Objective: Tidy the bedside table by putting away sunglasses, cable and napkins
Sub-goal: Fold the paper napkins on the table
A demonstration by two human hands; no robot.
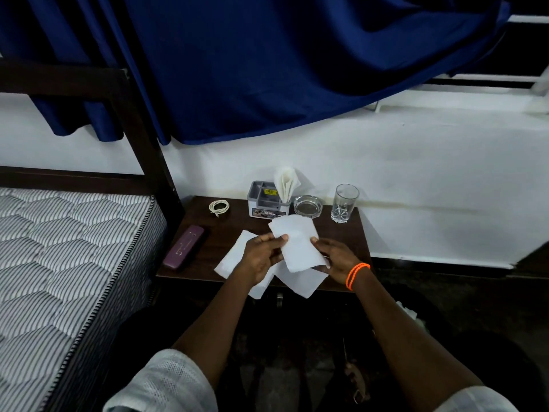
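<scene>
Both hands hold one white napkin [297,243] above the dark bedside table [341,233]. My left hand [261,257] pinches its left edge and my right hand [337,257] grips its right edge. Two more flat napkins lie under my hands, one at the left [234,257] and one overhanging the front edge [300,282]. A coiled white cable [219,207] rests at the back left. A closed purple glasses case [184,246] lies by the table's left edge. A grey organiser [266,200] at the back holds folded napkins [285,182].
A glass ashtray [308,206] and a drinking glass [344,203] stand at the back right of the table. A striped mattress [59,248] and dark bed frame [148,150] are close on the left. Blue curtains [267,69] hang above against the white wall.
</scene>
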